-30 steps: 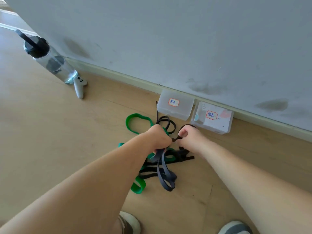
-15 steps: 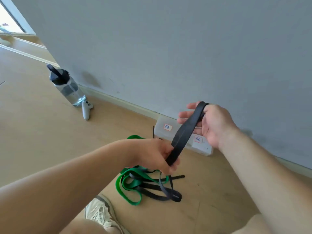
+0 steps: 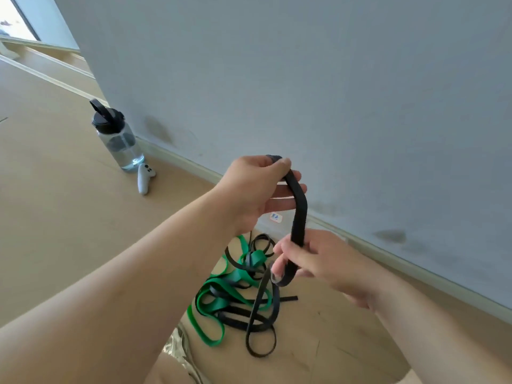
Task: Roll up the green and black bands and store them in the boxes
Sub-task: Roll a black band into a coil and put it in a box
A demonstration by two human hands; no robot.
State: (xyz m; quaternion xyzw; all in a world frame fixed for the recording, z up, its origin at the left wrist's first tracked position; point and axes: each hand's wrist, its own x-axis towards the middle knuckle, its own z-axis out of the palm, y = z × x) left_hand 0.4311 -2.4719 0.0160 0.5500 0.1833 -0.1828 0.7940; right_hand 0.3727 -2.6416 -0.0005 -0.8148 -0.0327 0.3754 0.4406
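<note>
bare floor (image 3: 55,217) open at left, tangled bands (image 3: 235,295) below the hands, wall (image 3: 332,92) close behind (bottle (image 3: 117,138) far left)

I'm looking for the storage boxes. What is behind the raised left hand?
Behind the left hand, only a corner of one clear box with its label shows at the wall's foot. The hand and the held black band cover the rest; no second box shows.

Two hands: left (image 3: 253,189), right (image 3: 324,264). One black band (image 3: 299,217) is held between them. One bottle (image 3: 117,137), one controller (image 3: 144,178), one labelled box (image 3: 274,220) (mostly hidden). The floor tangle of green bands (image 3: 210,303) cannot be counted.
</note>
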